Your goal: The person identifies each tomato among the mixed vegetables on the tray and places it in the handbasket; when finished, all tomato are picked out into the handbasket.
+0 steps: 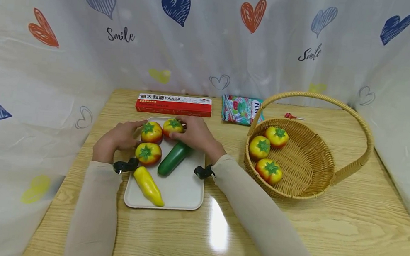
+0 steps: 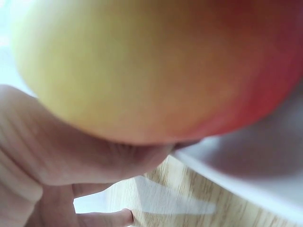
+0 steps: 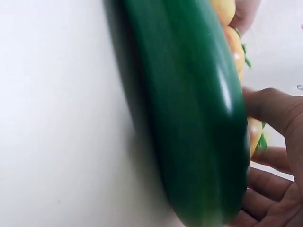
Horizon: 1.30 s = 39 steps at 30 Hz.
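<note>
A pale tray point(image 1: 183, 192) holds three yellow-red toy tomatoes with green star-shaped tops, a green cucumber and a yellow pepper point(image 1: 148, 186). My right hand point(image 1: 198, 133) grips the tomato point(image 1: 170, 125) at the tray's far side, thumb in front and fingers behind. Below that palm lies the cucumber point(image 1: 173, 160), large in the right wrist view. At the tray's left edge my left hand point(image 1: 118, 136) has extended fingers touching the far-left tomato point(image 1: 152, 129). Nearer me sits another tomato point(image 1: 148, 151); the left wrist view shows a tomato's side point(image 2: 151, 71) close to the thumb.
On the right stands a wicker basket point(image 1: 310, 164) with a tall handle and three similar tomatoes point(image 1: 268, 171) inside. Behind the tray lie a red pasta box point(image 1: 173, 105) and a candy bag point(image 1: 242, 110). A red lollipop point(image 1: 293, 116) lies behind the basket.
</note>
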Each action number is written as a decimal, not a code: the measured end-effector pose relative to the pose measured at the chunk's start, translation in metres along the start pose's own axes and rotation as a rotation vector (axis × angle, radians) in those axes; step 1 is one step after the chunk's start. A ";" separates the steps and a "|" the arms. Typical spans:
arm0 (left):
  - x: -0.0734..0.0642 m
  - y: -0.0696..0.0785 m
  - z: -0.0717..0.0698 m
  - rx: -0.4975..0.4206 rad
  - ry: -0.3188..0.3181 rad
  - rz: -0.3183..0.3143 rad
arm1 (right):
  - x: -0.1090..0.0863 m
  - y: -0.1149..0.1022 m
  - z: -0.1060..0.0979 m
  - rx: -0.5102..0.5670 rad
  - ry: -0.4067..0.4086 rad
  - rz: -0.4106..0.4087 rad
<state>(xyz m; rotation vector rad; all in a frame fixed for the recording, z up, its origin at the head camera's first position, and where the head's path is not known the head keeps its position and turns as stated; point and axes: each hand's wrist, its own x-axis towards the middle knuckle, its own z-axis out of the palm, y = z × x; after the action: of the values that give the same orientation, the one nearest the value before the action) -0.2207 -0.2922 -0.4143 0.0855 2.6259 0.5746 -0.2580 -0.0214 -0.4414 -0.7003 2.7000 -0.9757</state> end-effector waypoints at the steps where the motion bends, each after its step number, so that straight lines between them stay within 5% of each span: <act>1: 0.000 0.000 0.000 -0.002 -0.001 0.000 | 0.000 0.000 0.000 0.007 0.004 -0.004; 12: 0.002 0.002 0.002 -0.005 -0.010 -0.002 | 0.001 -0.002 0.003 0.034 0.047 0.002; 19: 0.003 0.004 0.003 -0.005 -0.012 0.005 | -0.020 -0.002 -0.010 0.285 0.107 -0.015; 28: 0.002 0.003 0.001 -0.007 -0.015 -0.003 | -0.081 0.001 -0.045 0.558 0.168 -0.103; 39: 0.000 0.003 0.002 -0.022 -0.021 -0.024 | -0.198 0.044 -0.112 0.498 0.173 -0.079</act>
<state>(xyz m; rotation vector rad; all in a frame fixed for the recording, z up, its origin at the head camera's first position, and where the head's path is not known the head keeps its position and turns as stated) -0.2204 -0.2887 -0.4146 0.0533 2.5964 0.5917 -0.1382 0.1674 -0.3812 -0.6430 2.4115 -1.7124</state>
